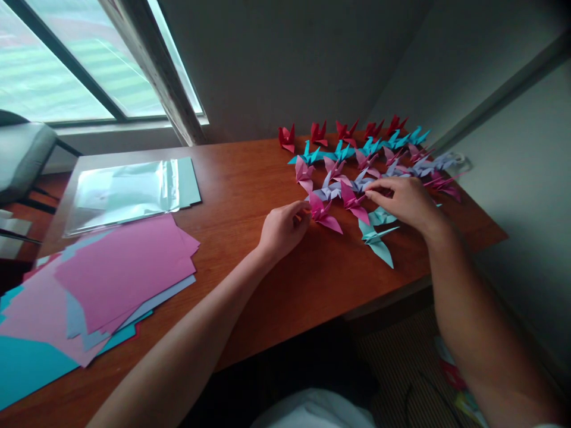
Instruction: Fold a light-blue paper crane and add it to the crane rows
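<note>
Visibly, two bare hands reach in among folded paper cranes (304, 172) on a wooden surface (250, 172).

The left hand (284, 229) has its fingertips drawn close at the left side of the front-left magenta crane (322, 214); the right hand (408, 202), its thumb and forefinger nearly meeting, is just beside the second magenta crane (354, 203). I cannot tell whether either grip pinches paper. Mint cranes (377, 242) sit nearest the front edge; coloured sheets (129, 267) and a clear packet (125, 193) lie well to the left.
</note>
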`<move>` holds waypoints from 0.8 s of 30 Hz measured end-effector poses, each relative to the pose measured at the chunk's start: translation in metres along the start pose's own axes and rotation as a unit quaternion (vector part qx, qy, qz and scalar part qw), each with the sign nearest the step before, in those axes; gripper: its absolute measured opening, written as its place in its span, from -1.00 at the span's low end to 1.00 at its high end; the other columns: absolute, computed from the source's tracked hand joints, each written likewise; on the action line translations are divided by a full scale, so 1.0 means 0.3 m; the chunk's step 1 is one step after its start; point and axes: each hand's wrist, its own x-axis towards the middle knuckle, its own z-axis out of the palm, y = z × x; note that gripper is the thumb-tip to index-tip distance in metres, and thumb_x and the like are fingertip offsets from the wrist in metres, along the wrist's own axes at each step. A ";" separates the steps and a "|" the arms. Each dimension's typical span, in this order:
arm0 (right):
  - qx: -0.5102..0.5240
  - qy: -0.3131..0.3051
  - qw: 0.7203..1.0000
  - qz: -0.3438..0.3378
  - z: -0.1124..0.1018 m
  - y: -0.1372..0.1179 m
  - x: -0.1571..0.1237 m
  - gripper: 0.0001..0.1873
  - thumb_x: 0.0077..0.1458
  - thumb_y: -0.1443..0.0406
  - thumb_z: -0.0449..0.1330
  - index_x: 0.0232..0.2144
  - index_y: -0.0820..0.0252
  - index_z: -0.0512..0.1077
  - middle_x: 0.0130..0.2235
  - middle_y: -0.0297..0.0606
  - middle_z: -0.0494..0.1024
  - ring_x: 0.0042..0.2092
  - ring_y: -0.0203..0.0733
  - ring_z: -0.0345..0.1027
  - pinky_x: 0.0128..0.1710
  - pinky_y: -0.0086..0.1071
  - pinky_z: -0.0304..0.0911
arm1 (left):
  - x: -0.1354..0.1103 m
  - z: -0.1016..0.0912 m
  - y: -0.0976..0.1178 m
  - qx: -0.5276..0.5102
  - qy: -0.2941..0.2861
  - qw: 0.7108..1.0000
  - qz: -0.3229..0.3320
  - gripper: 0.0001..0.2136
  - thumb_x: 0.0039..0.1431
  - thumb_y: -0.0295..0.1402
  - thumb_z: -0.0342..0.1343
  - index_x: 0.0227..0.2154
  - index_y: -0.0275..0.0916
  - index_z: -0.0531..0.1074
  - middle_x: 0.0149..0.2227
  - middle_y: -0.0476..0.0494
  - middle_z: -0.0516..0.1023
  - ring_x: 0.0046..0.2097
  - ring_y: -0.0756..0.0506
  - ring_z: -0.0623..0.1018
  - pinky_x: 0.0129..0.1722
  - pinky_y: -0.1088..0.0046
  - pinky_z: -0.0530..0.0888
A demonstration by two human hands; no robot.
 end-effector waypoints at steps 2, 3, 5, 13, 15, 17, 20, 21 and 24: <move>-0.004 -0.008 1.000 0.002 -0.002 -0.001 -0.001 -0.85 0.13 0.26 0.25 -0.31 0.09 0.64 -0.29 -0.25 0.70 -0.29 -0.09 0.55 -0.27 -0.26 0.36 | 0.000 0.001 -0.001 -0.002 0.001 1.000 0.002 -0.83 0.21 -0.43 0.14 -0.18 -0.22 0.58 -0.35 -0.09 0.68 -0.46 0.02 0.52 -0.43 0.56 0.38; -0.006 -0.015 1.000 0.002 -0.003 -0.002 -0.001 -0.84 0.14 0.25 0.24 -0.30 0.10 0.64 -0.28 -0.24 0.70 -0.28 -0.09 0.55 -0.26 -0.26 0.36 | 0.001 0.002 -0.001 -0.002 0.002 1.000 0.003 -0.83 0.21 -0.43 0.14 -0.18 -0.22 0.58 -0.35 -0.09 0.68 -0.46 0.02 0.52 -0.43 0.56 0.39; -0.008 -0.029 1.000 0.005 -0.004 -0.002 -0.002 -0.81 0.15 0.24 0.24 -0.26 0.12 0.64 -0.26 -0.22 0.70 -0.26 -0.08 0.55 -0.25 -0.27 0.36 | 0.001 0.003 -0.002 -0.004 0.003 1.000 0.004 -0.83 0.20 -0.44 0.14 -0.17 -0.22 0.58 -0.34 -0.10 0.68 -0.46 0.02 0.53 -0.42 0.56 0.39; 0.004 -0.022 1.000 -0.006 0.001 -0.016 0.002 -0.83 0.15 0.26 0.24 -0.26 0.12 0.64 -0.24 -0.21 0.70 -0.25 -0.08 0.55 -0.23 -0.26 0.35 | 0.000 0.003 0.000 -0.013 0.013 1.000 0.006 -0.82 0.19 -0.45 0.13 -0.18 -0.23 0.59 -0.35 -0.10 0.67 -0.46 0.02 0.52 -0.43 0.56 0.38; 0.008 -0.015 1.000 -0.017 -0.005 -0.022 0.004 -0.83 0.16 0.26 0.23 -0.28 0.11 0.64 -0.24 -0.22 0.70 -0.23 -0.07 0.56 -0.22 -0.26 0.35 | -0.001 0.002 0.002 -0.019 0.016 1.000 0.007 -0.81 0.19 -0.46 0.13 -0.17 -0.24 0.59 -0.36 -0.10 0.67 -0.47 0.03 0.51 -0.43 0.56 0.37; 0.010 -0.011 1.000 -0.022 -0.016 -0.028 0.005 -0.84 0.16 0.27 0.24 -0.28 0.10 0.64 -0.24 -0.22 0.71 -0.22 -0.06 0.57 -0.20 -0.25 0.36 | -0.002 0.002 0.003 -0.025 0.019 0.999 0.006 -0.80 0.18 -0.47 0.13 -0.17 -0.24 0.59 -0.37 -0.10 0.67 -0.47 0.03 0.50 -0.43 0.56 0.37; 0.015 -0.001 1.000 -0.025 -0.041 -0.038 -0.001 -0.85 0.15 0.29 0.25 -0.28 0.09 0.64 -0.22 -0.24 0.71 -0.21 -0.06 0.58 -0.17 -0.23 0.37 | -0.001 0.004 0.004 -0.040 0.029 0.999 0.003 -0.79 0.16 -0.49 0.12 -0.18 -0.24 0.59 -0.38 -0.09 0.65 -0.48 0.03 0.48 -0.43 0.56 0.37; 0.018 0.005 0.999 -0.028 -0.052 -0.044 -0.005 -0.86 0.15 0.29 0.25 -0.28 0.09 0.64 -0.22 -0.24 0.71 -0.21 -0.06 0.58 -0.17 -0.23 0.38 | 0.000 0.003 0.006 -0.047 0.035 0.998 0.001 -0.80 0.16 -0.49 0.12 -0.19 -0.25 0.59 -0.38 -0.09 0.65 -0.47 0.03 0.49 -0.42 0.55 0.38; 0.025 0.032 0.998 -0.043 -0.093 -0.082 -0.033 -0.88 0.16 0.29 0.27 -0.29 0.08 0.63 -0.24 -0.25 0.70 -0.22 -0.06 0.58 -0.19 -0.23 0.39 | 0.004 -0.013 0.030 -0.072 0.074 0.995 -0.012 -0.84 0.21 -0.46 0.09 -0.23 -0.28 0.55 -0.37 -0.11 0.63 -0.43 0.02 0.51 -0.39 0.54 0.40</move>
